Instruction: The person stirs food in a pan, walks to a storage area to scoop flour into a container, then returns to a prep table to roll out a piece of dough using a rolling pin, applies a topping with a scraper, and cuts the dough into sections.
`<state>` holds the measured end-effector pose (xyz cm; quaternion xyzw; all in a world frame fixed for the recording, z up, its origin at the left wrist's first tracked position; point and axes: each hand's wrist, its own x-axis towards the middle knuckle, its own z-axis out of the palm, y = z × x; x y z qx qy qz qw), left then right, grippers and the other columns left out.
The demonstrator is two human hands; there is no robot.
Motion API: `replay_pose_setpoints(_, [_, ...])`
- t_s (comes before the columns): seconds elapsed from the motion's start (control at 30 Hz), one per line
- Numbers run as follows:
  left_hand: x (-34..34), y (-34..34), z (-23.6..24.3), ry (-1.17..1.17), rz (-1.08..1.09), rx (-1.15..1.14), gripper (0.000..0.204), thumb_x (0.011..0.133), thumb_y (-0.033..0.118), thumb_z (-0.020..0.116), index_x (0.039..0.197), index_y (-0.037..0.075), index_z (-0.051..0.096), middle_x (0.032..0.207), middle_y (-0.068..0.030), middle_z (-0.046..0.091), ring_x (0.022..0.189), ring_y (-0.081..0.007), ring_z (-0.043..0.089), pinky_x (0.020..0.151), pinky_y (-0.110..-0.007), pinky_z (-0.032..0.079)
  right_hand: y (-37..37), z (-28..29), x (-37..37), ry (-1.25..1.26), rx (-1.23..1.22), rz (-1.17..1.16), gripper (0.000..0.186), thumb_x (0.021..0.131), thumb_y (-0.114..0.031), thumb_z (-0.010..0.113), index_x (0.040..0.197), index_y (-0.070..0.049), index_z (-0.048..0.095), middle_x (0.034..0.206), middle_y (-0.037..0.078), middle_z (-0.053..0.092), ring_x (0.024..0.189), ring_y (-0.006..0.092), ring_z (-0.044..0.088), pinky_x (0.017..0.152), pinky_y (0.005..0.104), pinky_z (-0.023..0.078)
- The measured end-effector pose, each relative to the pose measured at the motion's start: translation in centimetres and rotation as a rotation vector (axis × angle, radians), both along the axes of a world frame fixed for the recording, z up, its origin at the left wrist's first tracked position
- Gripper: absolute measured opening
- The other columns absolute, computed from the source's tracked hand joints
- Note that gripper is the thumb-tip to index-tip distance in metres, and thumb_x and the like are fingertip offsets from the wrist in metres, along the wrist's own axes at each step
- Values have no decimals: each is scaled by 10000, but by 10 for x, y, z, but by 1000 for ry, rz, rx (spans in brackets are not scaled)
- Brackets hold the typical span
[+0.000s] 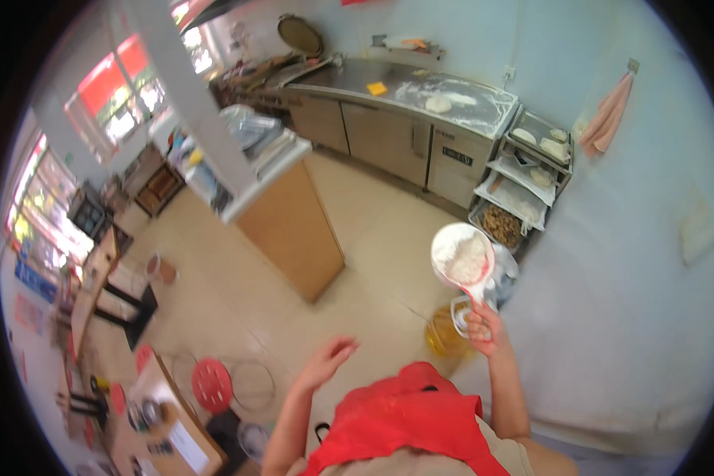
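Observation:
My right hand [485, 329] is closed round the handle of a white and pinkish-red scoop [480, 287], held out ahead of me. White flour [466, 260] lies in its bowl. A round white tub [443, 236] appears right behind the scoop; whether they touch I cannot tell. Below that hand stands a large jug of yellow oil [443, 336] with a white handle. My left hand [332, 362] hangs out over the floor, fingers loosely stretched, holding nothing.
A steel counter [325, 79] runs along the far wall, with dough [438, 105] and scattered flour. Beside it stands a tray rack [565, 166]. A wooden-sided partition counter [289, 230] is at centre left. Red stools [212, 386] and a table [155, 389] stand lower left.

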<state>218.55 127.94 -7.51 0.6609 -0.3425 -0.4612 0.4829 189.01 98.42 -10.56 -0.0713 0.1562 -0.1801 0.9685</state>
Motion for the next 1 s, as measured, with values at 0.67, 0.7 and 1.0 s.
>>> replay_pose_setpoints(0.67, [397,-629,-3,-229,-223,-76,303,935,182,587,1173,-6,582,1100,-105,648,1003,-168,600,861,-308,481,-441,-13,261,117,51,-637,73,955,-126,528,998,-180,504,688,-11,454,480,66,387,351,191,290])
replay_pose_setpoints(0.7, [402,-667,10,-262,-307,-58,298,934,176,588,1171,-5,584,1100,-106,648,1008,-174,601,869,-311,480,-461,-14,270,132,55,-661,82,953,-121,529,1002,-181,503,688,-11,453,478,66,385,351,191,289])
replay_pose_setpoints(1.0, [482,-875,-69,39,-324,177,433,956,195,579,1326,9,452,1206,-94,603,1094,-189,573,975,-319,435,-728,-22,338,286,47,-791,37,935,-107,532,948,-141,528,654,-26,443,465,51,367,335,191,258])
